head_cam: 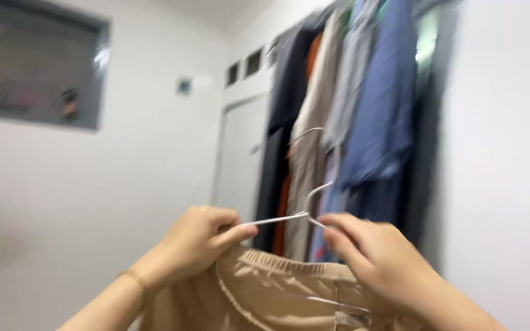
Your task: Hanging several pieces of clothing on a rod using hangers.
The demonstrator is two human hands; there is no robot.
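The left hand [200, 239] is curled closed, pinching one arm of a thin white wire hanger [283, 217] between thumb and fingers. The right hand [375, 257] is partly closed, its fingertips gripping the hanger's other arm near the hook. A beige elastic-waisted cloth garment [265, 288] hangs from the hanger, just below both hands. Behind them, a row of hanging clothes [351, 116], grey, orange, beige and blue, fills a blurred open wardrobe beside a white wall [504, 153].

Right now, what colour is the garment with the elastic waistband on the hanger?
Plain beige garment, seen in the head view, on a white hanger.
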